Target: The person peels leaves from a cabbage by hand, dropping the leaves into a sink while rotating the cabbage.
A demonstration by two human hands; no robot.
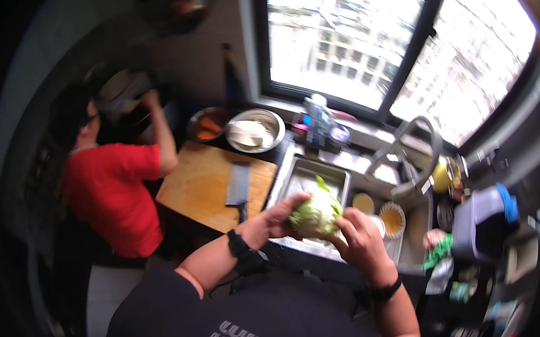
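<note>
A pale green head of cabbage [313,217] with one brighter leaf standing up is held over the front of the sink [294,164]. My left hand [283,217] cups it from the left, fingers curved round its side. On the right, my right hand [362,238] grips its lower edge with thumb and fingers. Left of my hands, a cleaver [239,186] lies on the wooden cutting board [191,185], its dark handle toward me.
Behind the board stand a metal bowl [273,120] with pale contents and a dark bowl [193,131] holding orange pieces. A faucet [432,137] arches over the right basin, which contains a fluted dish [392,219]. A person in a red shirt [114,193] works at the left.
</note>
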